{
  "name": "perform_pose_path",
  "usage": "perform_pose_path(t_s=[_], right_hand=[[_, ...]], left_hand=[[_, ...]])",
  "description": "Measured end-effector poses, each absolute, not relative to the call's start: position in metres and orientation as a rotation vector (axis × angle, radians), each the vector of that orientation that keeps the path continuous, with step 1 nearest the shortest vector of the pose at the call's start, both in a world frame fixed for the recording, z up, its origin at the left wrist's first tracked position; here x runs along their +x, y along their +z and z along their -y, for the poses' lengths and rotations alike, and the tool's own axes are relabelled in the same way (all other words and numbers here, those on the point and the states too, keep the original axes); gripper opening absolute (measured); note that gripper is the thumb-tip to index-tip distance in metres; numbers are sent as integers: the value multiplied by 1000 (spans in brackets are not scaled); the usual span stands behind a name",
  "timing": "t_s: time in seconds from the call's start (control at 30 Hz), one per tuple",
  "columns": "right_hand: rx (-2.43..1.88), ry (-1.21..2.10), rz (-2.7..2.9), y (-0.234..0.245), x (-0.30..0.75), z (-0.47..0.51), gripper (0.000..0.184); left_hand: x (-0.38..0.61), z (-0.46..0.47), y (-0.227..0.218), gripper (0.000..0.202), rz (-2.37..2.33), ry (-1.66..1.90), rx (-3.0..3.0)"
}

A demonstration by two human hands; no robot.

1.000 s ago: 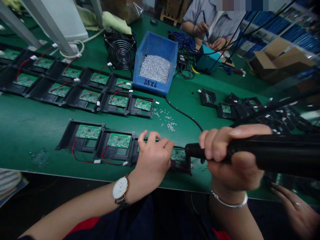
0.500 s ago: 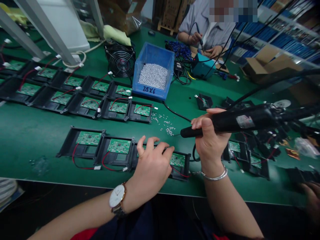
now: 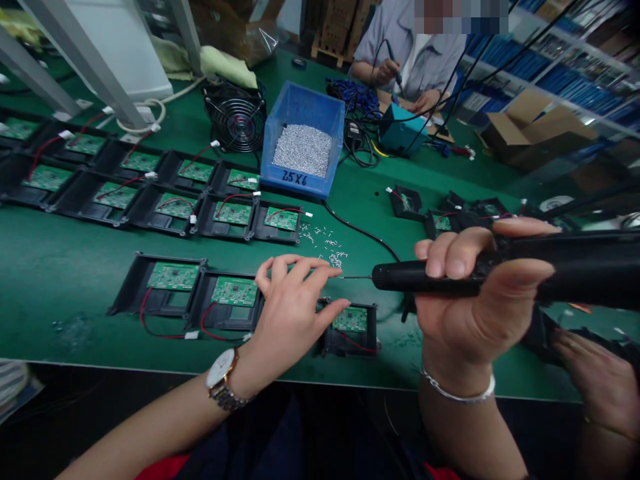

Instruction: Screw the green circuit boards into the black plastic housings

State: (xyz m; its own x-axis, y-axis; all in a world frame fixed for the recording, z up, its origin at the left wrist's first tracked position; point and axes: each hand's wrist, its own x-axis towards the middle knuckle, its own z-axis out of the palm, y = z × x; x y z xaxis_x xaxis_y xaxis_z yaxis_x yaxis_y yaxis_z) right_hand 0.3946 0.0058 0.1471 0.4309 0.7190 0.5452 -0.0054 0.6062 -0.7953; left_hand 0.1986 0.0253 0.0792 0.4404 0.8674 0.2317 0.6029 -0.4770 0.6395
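Observation:
My right hand point(image 3: 460, 317) is wrapped round a black electric screwdriver point(image 3: 580, 267), held nearly level with its thin bit pointing left. The bit's tip is close to the index fingertip of my left hand point(image 3: 293, 320); whether they touch I cannot tell. That left hand has its fingers spread over a black plastic case, which it mostly hides. Just beyond the fingertips lies a scatter of small silver screws point(image 3: 336, 259). To the right of my left hand is a case with a green circuit board point(image 3: 350, 320). Two similar cases, one with its board point(image 3: 234, 291) in plain sight, stand to the left.
A blue bin point(image 3: 303, 180) of screws stands behind, beside a black fan point(image 3: 239, 120). Rows of cases point(image 3: 173, 217) fill the left. A co-worker's hand point(image 3: 595, 373) is at the right edge; another person point(image 3: 410, 60) sits opposite holding a tool.
The screwdriver and my right hand have moved right and nearer to me, with the bit now level. My left hand has shifted slightly left, its fingers stretching toward the bit. A co-worker's hand has come further in.

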Motion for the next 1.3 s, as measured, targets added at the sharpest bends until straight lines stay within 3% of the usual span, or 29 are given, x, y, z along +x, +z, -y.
perform_pose_path(t_s=[0.23,0.87,1.2,1.23,1.3], right_hand=[[-820,573,1012,159,389,10,33],[-791,618,983,173,389,19,20],[-783,609,1044,169,392,24,28],[-787,614,1062,168,394,26,28],[-803,621,1069,163,397,33,30]], left_hand=[[200,-26,79,3,-1201,781,2153],[201,-22,87,9,-1115,803,2396],[204,-21,81,6,-977,775,2439],[203,-21,81,8,-927,741,2436],[201,-20,80,45,-821,665,2432]])
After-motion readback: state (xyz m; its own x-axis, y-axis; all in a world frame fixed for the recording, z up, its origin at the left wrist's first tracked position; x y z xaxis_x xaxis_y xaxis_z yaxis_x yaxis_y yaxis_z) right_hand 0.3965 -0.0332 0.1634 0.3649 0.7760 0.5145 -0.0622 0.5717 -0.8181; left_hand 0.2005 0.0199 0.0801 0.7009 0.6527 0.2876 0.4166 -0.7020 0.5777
